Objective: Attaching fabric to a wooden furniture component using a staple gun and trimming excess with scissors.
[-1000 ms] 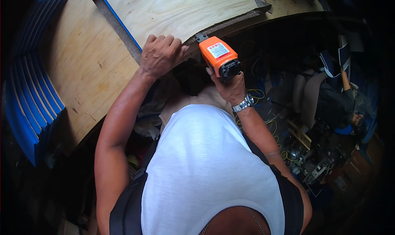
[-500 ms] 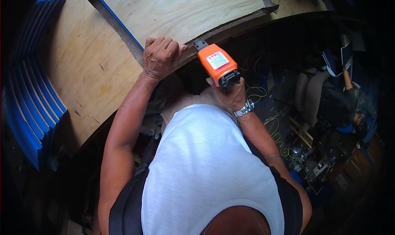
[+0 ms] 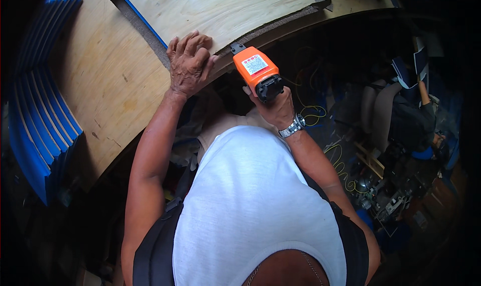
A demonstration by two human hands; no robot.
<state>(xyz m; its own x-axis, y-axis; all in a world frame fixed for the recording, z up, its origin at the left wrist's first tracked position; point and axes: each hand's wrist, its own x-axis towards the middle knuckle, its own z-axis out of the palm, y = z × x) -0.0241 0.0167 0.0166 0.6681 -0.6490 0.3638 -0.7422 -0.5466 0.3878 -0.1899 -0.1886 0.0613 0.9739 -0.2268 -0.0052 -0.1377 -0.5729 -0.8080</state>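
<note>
Compared with the earlier frames, the orange power tool (image 3: 258, 73) has shifted slightly leftward along the panel edge, closing toward the left hand (image 3: 189, 63); the left hand itself has barely moved. In my judgement the tool is being worked along that edge in steps.

Left hand: fingers curled, pressed palm-down on the near corner of the plywood panel (image 3: 220, 10), over its dark padded edge strip (image 3: 270, 28). It holds nothing; it bears down on the panel.

Right hand (image 3: 273, 105): clamped around the black grip of the orange power tool, a metal wristwatch (image 3: 292, 127) on the wrist. The tool's metal nose meets the underside edge of the panel, just beside the left hand's fingertips. The two hands are near each other but apart.

Panel: lies on a larger wooden surface (image 3: 100, 85), with a thin blue lining (image 3: 143, 20) showing along its left edge.

Further out: a stack of blue-edged boards (image 3: 40, 115) at the left; yellow cable (image 3: 340, 160) and dim clutter on the floor at the right, too dark to identify.
</note>
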